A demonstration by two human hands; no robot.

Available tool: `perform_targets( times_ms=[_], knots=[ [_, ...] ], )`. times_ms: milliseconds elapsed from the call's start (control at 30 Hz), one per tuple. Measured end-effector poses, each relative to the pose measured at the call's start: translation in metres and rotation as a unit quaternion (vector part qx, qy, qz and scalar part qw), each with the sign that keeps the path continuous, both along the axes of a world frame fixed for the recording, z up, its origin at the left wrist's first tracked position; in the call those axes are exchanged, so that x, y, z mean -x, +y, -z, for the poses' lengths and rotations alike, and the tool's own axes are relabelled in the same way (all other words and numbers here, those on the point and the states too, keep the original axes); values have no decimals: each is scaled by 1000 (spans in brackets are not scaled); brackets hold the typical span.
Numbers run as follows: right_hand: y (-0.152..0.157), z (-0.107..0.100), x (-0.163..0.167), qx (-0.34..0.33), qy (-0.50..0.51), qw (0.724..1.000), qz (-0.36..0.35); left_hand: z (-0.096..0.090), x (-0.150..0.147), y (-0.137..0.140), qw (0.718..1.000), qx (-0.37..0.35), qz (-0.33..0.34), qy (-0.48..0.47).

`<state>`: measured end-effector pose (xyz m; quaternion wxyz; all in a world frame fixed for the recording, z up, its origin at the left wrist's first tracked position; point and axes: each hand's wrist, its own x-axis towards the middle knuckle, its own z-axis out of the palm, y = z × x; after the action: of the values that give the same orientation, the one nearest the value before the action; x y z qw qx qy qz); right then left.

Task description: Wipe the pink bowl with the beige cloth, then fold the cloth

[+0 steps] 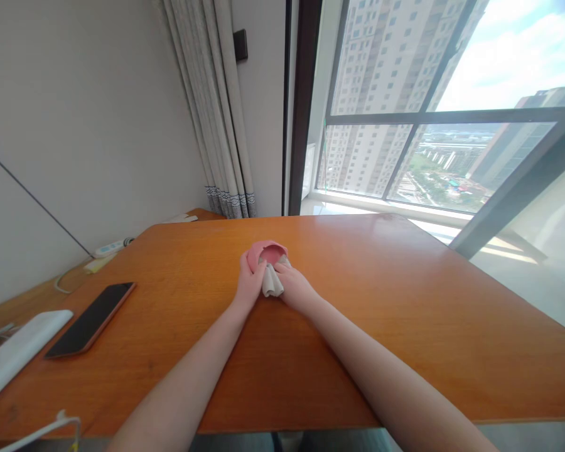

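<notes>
A pink bowl (267, 246) is tilted above the middle of the wooden table, its hollow turned toward me. My left hand (250, 279) grips the bowl at its left side, with the thumb at the rim. A whitish cloth (273, 282) is bunched at the bowl's mouth and hangs down between my hands. My right hand (292, 285) is closed on the cloth at the bowl's right side. Some fingers of both hands are hidden behind the bowl and cloth.
On the left of the wooden table (381, 326) lie a dark phone (91, 320) and a white flat device (23, 351). A white cable (47, 430) is at the front left corner. A power strip (110, 248) lies by the wall. Large windows stand beyond on the right.
</notes>
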<state>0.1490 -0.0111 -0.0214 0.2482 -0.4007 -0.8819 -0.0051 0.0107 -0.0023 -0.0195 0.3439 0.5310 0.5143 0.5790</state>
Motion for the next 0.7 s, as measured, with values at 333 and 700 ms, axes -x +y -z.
perform_targets(
  times_ms=[333, 700],
  knots=[
    [0, 0, -4, -8, -26, 1000, 7, 7, 8, 7, 998, 39, -13, 38],
    [0, 2, -5, 10, 14, 1000, -10, 2, 11, 6, 1000, 8, 19, 21]
  ],
)
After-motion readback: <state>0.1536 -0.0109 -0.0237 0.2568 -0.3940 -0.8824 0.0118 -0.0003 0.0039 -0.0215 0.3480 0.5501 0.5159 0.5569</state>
